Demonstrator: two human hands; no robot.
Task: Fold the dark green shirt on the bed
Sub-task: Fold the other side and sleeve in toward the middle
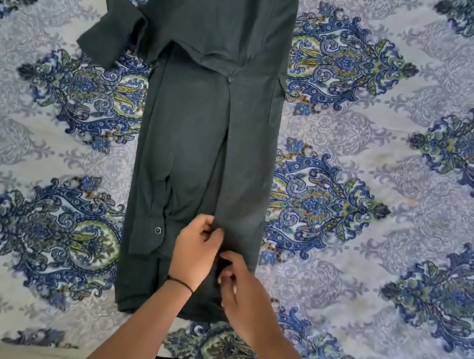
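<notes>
Dark green shirt (204,142) lies as a long narrow strip on the patterned bedspread (387,173); left hand (195,253) and right hand (241,293) fingers pinch its centre fold near the hem. Risk: left sleeve (110,29) sticks out loose and the lapped panels may slip apart if lifted unevenly

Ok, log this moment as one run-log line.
step: side folds | shirt: narrow strip on bed | left hand, right hand: pinching hem-end fabric | sleeve: sticking out, upper-left

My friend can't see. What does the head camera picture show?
Two hands, the left hand and the right hand, pinch the near end of a dark green shirt folded into a long strip on a blue patterned bedspread. One sleeve sticks out at the far left.
</notes>
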